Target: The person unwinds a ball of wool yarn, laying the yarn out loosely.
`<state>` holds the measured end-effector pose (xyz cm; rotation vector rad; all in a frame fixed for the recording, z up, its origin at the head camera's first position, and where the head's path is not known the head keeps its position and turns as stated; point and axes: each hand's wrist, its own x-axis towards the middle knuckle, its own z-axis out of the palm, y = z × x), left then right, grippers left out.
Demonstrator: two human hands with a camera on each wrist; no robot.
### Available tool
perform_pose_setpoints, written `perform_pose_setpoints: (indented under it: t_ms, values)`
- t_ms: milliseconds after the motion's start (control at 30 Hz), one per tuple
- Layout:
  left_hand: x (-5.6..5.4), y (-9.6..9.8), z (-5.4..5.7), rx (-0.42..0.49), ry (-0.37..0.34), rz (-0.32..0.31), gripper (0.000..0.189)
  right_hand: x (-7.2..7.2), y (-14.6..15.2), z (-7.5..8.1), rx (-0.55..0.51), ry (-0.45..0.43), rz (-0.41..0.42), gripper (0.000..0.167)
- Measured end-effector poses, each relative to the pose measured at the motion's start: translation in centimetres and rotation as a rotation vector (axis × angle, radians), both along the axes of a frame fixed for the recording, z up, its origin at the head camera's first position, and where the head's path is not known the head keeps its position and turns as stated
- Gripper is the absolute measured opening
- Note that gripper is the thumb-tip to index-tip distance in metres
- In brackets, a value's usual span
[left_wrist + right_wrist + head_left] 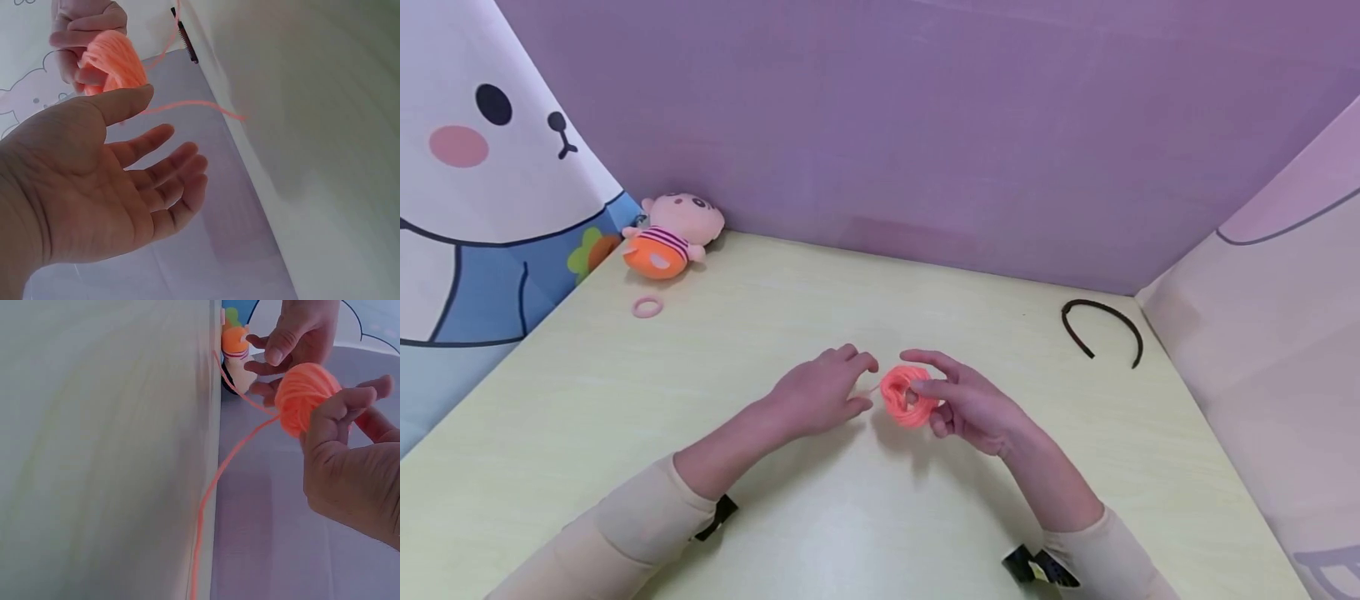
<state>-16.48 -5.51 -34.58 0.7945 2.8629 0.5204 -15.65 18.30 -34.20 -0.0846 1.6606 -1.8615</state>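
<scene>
A small bundle of bright orange yarn (893, 407), wound in a ring, is held above the table by my right hand (973, 408). One finger passes into the ring's middle, and others curl around its side in the right wrist view. Loose yarn tails (212, 472) hang from the bundle. Just left of it is my left hand (822, 392), its fingers loosely bent and apart. In the left wrist view the left palm (81, 181) faces the camera with nothing gripped, the thumb overlapping the bundle's edge in that view; whether they touch I cannot tell.
A plush doll (677, 233) in orange shorts leans in the far left corner, with a pink ring (647, 307) in front of it. A black headband (1105, 305) lies at the far right. Printed cloth walls enclose the pale table (820, 533).
</scene>
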Motion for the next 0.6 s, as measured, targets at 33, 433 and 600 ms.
perform_pose_setpoints:
  t_ms: [33, 433, 600]
  values:
    - [0.00, 0.01, 0.01, 0.009, -0.002, 0.000, 0.045, 0.07, -0.04, 0.06, 0.003, 0.007, 0.005, 0.055]
    - [-0.04, -0.19, 0.12, 0.210, -0.270, -0.147, 0.042, 0.69, 0.04, 0.14, -0.142, 0.046, 0.218, 0.055]
    - [0.00, -0.24, 0.69, 0.235, -0.274, -0.109, 0.010, 0.78, 0.09, 0.16, -0.155, 0.071, 0.255, 0.056]
